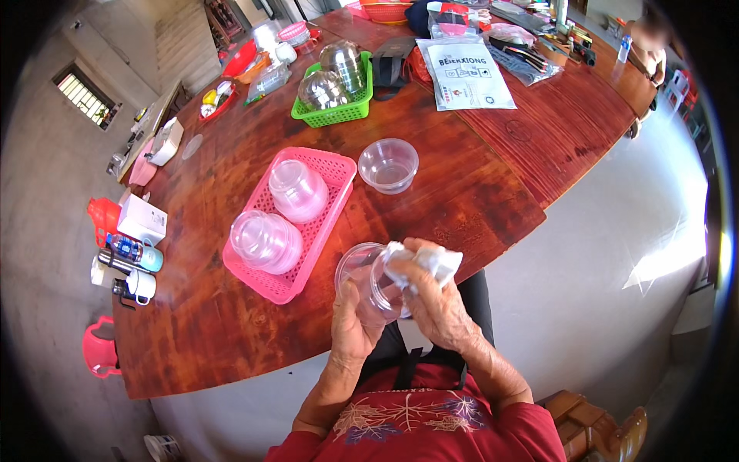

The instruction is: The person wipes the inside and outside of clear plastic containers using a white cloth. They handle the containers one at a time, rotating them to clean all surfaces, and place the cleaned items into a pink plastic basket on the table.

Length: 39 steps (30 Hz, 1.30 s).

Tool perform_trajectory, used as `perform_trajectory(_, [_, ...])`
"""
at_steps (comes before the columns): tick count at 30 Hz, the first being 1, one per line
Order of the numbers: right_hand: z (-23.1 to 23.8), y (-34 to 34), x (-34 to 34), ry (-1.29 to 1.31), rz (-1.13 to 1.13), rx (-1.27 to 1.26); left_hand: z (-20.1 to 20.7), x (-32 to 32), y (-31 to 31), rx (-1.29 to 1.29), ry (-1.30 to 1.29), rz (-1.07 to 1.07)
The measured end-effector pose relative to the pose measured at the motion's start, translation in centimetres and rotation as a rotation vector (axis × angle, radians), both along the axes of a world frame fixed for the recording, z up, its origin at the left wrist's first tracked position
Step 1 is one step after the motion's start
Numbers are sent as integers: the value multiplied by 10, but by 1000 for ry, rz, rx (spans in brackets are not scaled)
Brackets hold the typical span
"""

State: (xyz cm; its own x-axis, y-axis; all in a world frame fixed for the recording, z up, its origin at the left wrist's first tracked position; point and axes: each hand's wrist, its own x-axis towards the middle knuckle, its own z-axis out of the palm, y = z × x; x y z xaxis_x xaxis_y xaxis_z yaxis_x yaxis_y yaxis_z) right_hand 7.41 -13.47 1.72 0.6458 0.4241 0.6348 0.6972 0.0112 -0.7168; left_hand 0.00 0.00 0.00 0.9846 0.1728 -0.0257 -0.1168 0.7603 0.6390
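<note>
My left hand [353, 322] is closed on the side of a clear plastic bowl [377, 298] above the table's near edge. The bowl is tilted, and a second round clear rim [356, 253] shows just behind it; whether that is a separate bowl I cannot tell. In my right hand [433, 302] is a crumpled white cloth [439, 266], pressed against the bowl's right side. Farther off, a single clear bowl [389, 166] stands upright on the table. To its left a pink basket [315, 239] holds two stacks of upside-down clear bowls [265, 242].
A green basket [331, 115] with clear bowls stands beyond the pink one. Behind the single bowl lies a white printed bag [471, 75]. Bottles and mugs [141, 285] crowd the wooden table's [192, 331] left edge. A person [650, 54] is at the far right.
</note>
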Motion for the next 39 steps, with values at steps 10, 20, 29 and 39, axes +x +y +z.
perform_trajectory(10, [-3, -2, -26, -388, 11, -177, -20, -2, -2, 349, -51, 107])
perform_trajectory(20, [11, -12, 27, 75, 51, -108, 1, -13, -11, 380, -77, -120])
perform_trajectory(29, [24, -9, -9, -345, 19, -209, -13, -17, -1, 643, -107, -74])
perform_trajectory(39, [3, -39, 34, 508, 575, 148, 4, -11, 7, 509, -310, -419])
